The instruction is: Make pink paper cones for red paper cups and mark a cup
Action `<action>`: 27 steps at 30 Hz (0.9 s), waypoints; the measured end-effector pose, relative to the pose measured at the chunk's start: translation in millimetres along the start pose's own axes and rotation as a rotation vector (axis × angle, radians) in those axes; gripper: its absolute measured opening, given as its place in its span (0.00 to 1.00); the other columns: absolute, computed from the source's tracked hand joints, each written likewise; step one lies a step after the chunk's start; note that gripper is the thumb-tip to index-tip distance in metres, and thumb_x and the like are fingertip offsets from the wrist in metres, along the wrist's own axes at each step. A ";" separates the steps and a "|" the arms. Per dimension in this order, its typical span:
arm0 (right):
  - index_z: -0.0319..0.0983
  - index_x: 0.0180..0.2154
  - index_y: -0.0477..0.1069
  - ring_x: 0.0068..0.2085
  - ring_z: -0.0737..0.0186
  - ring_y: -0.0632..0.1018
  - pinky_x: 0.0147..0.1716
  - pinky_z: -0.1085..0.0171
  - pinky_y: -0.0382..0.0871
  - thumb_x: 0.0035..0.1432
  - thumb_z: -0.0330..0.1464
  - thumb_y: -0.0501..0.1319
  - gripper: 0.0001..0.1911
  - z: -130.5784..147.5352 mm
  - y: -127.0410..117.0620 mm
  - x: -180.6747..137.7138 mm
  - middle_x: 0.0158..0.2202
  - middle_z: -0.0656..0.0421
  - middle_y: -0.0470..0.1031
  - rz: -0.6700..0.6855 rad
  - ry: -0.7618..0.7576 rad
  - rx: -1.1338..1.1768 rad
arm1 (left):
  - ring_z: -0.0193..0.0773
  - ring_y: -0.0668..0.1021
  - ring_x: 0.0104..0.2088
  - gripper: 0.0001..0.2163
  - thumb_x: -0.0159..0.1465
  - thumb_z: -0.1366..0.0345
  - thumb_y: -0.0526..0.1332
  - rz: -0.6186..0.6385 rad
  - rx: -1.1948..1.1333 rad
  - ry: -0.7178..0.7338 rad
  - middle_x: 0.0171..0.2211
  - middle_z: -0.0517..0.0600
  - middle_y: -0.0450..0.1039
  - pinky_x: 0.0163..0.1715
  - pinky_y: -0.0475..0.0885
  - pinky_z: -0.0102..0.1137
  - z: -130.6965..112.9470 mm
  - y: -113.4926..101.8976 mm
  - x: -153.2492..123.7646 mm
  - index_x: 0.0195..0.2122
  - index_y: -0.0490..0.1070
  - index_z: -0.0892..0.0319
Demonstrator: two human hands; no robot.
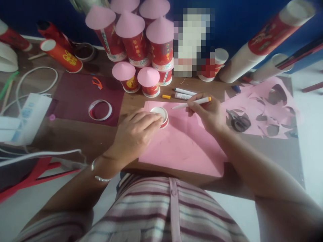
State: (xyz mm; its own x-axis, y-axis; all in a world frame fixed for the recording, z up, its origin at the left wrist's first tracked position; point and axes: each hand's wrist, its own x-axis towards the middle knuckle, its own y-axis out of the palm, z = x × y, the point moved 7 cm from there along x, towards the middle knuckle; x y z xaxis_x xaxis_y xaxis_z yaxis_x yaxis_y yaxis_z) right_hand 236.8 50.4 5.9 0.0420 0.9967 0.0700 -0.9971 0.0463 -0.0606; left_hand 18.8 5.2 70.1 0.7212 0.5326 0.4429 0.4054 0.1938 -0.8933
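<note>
My left hand (137, 129) is closed over a short round cardboard tube piece (158, 112) with a white rim and red side, which it presses on a pink paper sheet (174, 151). The hand hides part of the tube. In my right hand (208, 111) is a white marker (193, 103) with an orange end. Its tip points left, just above the paper and a little right of the tube. Behind the paper lie an orange marker cap (166, 96) and two more markers (185, 91).
Several red cylinders with pink cone tops (130, 25) stand at the back. Scissors (238, 121) lie on cut pink scraps (267, 127) at the right. A paper ring (100, 110) rests on a dark red sheet (75, 101). A white box (30, 117) and cables lie left.
</note>
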 end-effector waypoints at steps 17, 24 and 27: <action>0.39 0.31 0.76 0.23 0.66 0.75 0.23 0.65 0.73 0.58 0.49 0.73 0.20 -2.2 52.9 51.3 0.24 0.60 0.77 0.217 0.119 -0.078 | 0.54 0.80 0.59 0.19 0.70 0.76 0.51 0.014 0.110 -0.108 0.58 0.64 0.78 0.63 0.75 0.47 -27.7 2.5 -11.9 0.57 0.76 0.74; 0.39 0.33 0.77 0.23 0.65 0.75 0.22 0.64 0.73 0.58 0.48 0.73 0.19 -11.3 68.2 65.4 0.25 0.59 0.78 0.369 0.171 -0.098 | 0.54 0.81 0.58 0.19 0.70 0.74 0.53 -0.041 0.081 -0.150 0.57 0.64 0.79 0.61 0.76 0.47 -26.0 1.9 -13.4 0.56 0.77 0.74; 0.39 0.34 0.77 0.24 0.65 0.76 0.22 0.64 0.74 0.59 0.47 0.73 0.17 -17.3 70.0 65.6 0.26 0.59 0.79 0.397 0.186 -0.096 | 0.54 0.81 0.58 0.19 0.71 0.73 0.52 -0.020 0.070 -0.138 0.58 0.63 0.78 0.62 0.76 0.46 -25.9 0.8 -13.6 0.57 0.77 0.73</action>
State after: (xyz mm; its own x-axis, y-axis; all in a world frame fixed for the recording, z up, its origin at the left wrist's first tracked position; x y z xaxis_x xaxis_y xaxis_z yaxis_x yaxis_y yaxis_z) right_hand 170.8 120.1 -11.0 -0.3236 0.9330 -0.1575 -0.9281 -0.3454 -0.1392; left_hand 23.8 -23.2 65.4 0.6278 0.6350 0.4501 0.3753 0.2596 -0.8898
